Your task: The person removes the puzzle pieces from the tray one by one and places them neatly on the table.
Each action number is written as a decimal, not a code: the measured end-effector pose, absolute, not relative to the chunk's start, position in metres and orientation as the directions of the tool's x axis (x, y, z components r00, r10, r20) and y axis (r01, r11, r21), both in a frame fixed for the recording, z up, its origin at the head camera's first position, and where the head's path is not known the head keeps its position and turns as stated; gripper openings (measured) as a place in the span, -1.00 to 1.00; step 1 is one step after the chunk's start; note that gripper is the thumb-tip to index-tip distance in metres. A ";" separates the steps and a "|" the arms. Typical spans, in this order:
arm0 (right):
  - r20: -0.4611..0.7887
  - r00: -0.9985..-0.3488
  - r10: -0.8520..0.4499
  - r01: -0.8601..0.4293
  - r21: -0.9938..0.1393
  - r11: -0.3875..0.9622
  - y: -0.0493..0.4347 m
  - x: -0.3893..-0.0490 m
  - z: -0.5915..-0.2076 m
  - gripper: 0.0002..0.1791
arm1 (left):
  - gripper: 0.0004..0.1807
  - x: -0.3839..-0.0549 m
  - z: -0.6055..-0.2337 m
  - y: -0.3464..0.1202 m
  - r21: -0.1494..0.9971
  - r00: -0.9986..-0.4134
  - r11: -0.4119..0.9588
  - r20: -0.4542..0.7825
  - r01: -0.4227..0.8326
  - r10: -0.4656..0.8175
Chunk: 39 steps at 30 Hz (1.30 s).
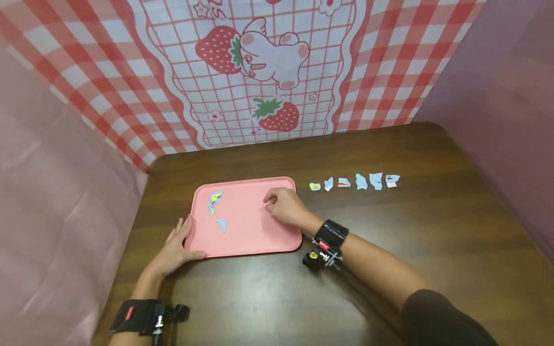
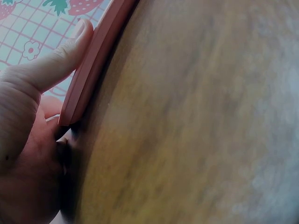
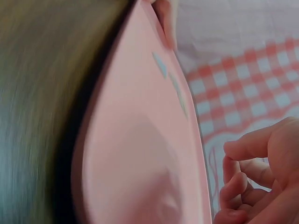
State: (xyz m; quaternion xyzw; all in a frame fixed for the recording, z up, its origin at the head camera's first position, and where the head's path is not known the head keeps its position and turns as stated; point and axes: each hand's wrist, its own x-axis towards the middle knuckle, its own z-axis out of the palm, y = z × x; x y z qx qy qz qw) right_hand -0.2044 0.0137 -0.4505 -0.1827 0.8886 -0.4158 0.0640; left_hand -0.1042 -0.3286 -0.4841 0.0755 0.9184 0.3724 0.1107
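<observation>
A pink tray lies on the table, and my left hand rests against its near left corner. The left fingers spread along the left side, while the thumb lies straight against the front rim. Inside the tray are a blue and yellow torn paper piece and a smaller light blue piece. My right hand hovers over the tray's right part. Its fingers are loosely curled, with the thumb near the index fingertip and nothing visible between them.
Several torn paper pieces lie in a row on the brown wooden table, right of the tray. Behind the table hangs a red checkered strawberry cloth. Pink cloth hangs on the left side.
</observation>
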 end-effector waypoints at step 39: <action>-0.013 -0.826 -0.563 -0.483 -0.497 0.721 -0.114 -0.182 -0.475 -0.78 | 0.27 -0.102 -0.487 -0.329 0.694 -0.965 0.713 -0.107 0.098 0.238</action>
